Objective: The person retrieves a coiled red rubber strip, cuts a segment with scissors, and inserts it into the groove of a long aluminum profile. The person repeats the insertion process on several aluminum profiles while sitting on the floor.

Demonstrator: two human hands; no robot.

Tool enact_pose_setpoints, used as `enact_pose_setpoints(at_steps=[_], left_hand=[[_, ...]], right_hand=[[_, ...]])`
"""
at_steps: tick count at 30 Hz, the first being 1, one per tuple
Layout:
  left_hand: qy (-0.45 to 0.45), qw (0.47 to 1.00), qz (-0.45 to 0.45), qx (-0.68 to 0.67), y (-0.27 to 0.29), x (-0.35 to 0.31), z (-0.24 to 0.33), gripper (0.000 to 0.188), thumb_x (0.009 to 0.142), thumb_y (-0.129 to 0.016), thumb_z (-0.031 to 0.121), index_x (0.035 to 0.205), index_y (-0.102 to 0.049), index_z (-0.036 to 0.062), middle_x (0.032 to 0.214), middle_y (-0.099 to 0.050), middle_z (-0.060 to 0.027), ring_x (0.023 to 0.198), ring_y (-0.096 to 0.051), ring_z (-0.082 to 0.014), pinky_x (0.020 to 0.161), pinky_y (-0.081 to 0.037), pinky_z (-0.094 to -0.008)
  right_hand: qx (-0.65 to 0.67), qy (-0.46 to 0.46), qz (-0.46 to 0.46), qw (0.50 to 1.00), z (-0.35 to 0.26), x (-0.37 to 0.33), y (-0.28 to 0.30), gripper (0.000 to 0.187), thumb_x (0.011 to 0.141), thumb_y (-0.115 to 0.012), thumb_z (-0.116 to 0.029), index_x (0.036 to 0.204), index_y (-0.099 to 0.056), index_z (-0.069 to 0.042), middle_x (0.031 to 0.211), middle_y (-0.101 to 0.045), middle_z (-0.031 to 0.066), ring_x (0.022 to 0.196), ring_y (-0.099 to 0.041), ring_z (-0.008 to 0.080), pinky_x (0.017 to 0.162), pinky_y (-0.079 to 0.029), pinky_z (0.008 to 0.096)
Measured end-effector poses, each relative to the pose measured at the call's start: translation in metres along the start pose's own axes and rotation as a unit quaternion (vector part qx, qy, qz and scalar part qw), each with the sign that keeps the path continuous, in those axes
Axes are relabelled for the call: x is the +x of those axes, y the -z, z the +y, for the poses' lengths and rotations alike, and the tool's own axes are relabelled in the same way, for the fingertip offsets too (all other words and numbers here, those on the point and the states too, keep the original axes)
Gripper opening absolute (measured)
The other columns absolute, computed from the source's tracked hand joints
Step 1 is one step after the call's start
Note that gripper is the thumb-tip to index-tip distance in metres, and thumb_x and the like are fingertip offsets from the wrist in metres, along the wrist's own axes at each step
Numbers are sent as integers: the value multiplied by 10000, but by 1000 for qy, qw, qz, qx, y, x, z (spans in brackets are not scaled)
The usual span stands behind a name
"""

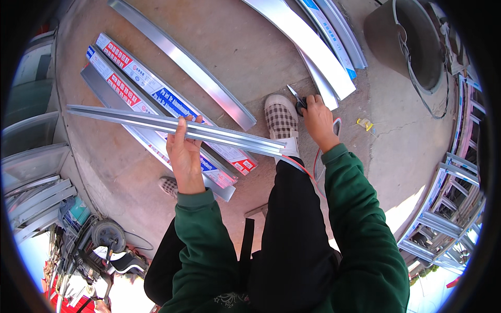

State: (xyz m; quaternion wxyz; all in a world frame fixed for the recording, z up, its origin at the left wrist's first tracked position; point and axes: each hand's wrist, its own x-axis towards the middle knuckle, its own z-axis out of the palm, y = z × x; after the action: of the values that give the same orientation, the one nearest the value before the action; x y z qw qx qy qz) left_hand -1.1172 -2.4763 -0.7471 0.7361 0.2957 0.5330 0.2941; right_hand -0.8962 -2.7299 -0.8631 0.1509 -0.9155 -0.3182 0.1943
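My left hand (185,156) is wrapped round a long, thin aluminium profile (240,138), which lies slantwise across the view above other profiles. From the profile's right end comes a thin red and grey strip (302,169), running past my knee; part of it loops up beside my right wrist. My right hand (319,122) grips a pair of scissors (299,102) by its black handles, low over the floor beside my checked shoe (282,119). The scissors' blades point up and left, away from the profile.
Labelled aluminium profiles (156,94) lie on the floor under the held one, with a bare profile (193,70) beyond. More profiles (313,44) lie at the far right. A grey bucket (389,39), a small yellow item (365,124) and metal frames (449,208) are on the right.
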Motion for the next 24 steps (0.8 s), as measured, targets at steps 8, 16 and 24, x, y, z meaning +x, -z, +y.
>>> enact_pose_setpoints(at_steps=[8, 16, 24], left_hand=[[-34, 999, 33, -7, -1, 1, 4, 304, 969, -711, 178, 1173, -597, -16, 1140, -641, -163, 1177, -632, -343, 1009, -547, -450], [-150, 986, 38, -61, -17, -1, 2, 315, 982, -696, 192, 1193, -552, 7, 1143, -612, -130, 1183, -622, -311, 1042, -530, -469], [-156, 983, 51, -75, -22, -2, 7, 309, 1010, -653, 183, 1226, -533, -1, 1150, -599, -140, 1187, -618, -307, 1044, -533, -473]], right_hand=[[196, -74, -7, 978, -25, -8, 59, 280, 842, -756, -115, 1031, -580, -8, 861, -668, 199, 642, -666, 308, 602, -515, 393], [572, -99, -188, 792, -83, -62, 122, 276, 921, -781, -203, 931, -596, 2, 723, -543, -52, 640, -464, 10, 554, -349, 205], [539, -95, -249, 799, -95, -49, 83, 544, 956, -672, -534, 740, -563, -47, 694, -597, 12, 615, -506, 55, 540, -366, 230]])
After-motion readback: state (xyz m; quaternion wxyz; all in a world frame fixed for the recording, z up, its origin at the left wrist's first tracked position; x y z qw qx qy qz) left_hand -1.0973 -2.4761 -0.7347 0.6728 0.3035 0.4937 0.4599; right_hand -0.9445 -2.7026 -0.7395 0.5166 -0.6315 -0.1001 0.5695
